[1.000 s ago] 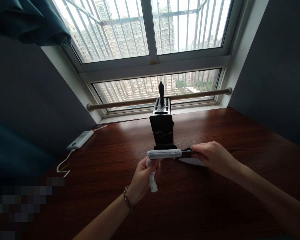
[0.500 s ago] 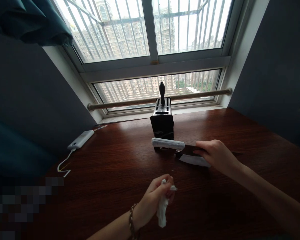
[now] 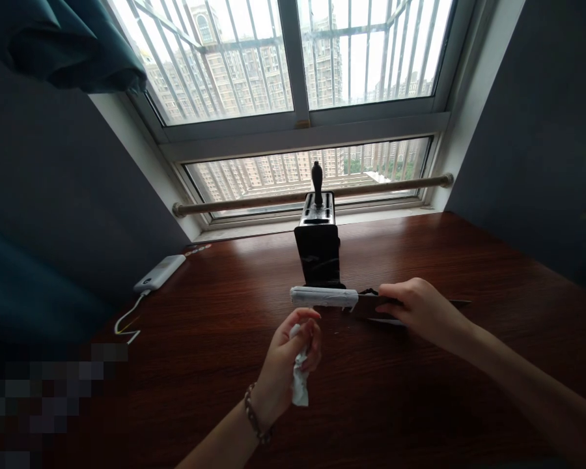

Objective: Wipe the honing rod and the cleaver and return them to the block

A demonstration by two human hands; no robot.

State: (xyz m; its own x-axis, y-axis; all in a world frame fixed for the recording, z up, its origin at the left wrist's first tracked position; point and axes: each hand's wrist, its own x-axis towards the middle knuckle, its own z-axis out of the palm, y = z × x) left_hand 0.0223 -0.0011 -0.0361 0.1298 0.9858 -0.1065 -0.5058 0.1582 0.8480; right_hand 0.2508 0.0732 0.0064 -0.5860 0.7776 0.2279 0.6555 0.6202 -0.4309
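Note:
My right hand (image 3: 422,306) is closed on a knife (image 3: 368,304), gripping its dark part. The knife's pale, white-covered end (image 3: 325,297) points left, and a thin dark tip shows beyond my hand on the right. Beneath it, a second blade (image 3: 388,321) lies on the table, mostly hidden. My left hand (image 3: 295,352) is closed around a crumpled white tissue (image 3: 300,384), just below the knife's pale end, apart from it. Behind the knife stands a black knife block (image 3: 318,254) with slots in its top and one black handle (image 3: 317,182) sticking up.
A dark red-brown wooden table (image 3: 224,273) spreads beneath everything. At its left edge lies a white power bank (image 3: 160,272) with a white cable. Behind, a rod (image 3: 254,202) runs across the barred window. A blue curtain (image 3: 78,52) hangs upper left.
My left hand has moved up and slightly left with the tissue, closer to the knife. The knife's pale end has dropped a little, and it covers more of the blade beneath.

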